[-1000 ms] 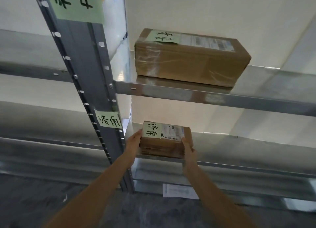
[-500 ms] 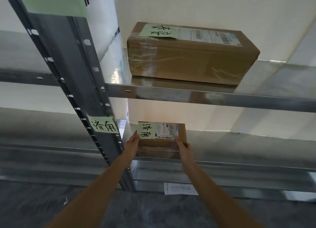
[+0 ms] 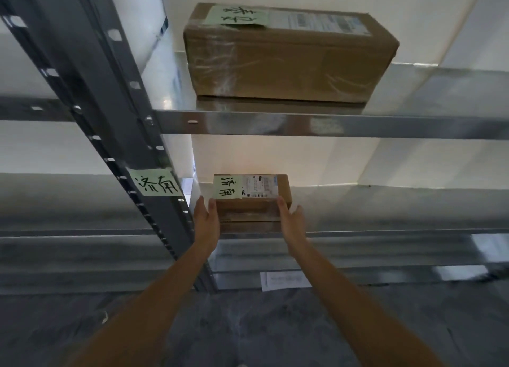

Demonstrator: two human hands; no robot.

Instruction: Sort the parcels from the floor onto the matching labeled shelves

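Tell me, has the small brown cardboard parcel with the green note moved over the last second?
Yes. The small brown cardboard parcel slid deeper onto the lower metal shelf, away from its front edge, which it overhung earlier. Both hands now sit open beside it.

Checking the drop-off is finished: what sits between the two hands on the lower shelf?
In the head view, the small parcel sits between the left hand and right hand, both open beside it.

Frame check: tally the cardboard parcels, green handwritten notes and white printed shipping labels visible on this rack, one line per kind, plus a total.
Cardboard parcels: 2, a large parcel on the upper shelf and a small parcel on the lower shelf.
Green handwritten notes: 3, large parcel's note, small parcel's note, upright's note.
White shipping labels: 2, upper label, lower label.
Total: 7.
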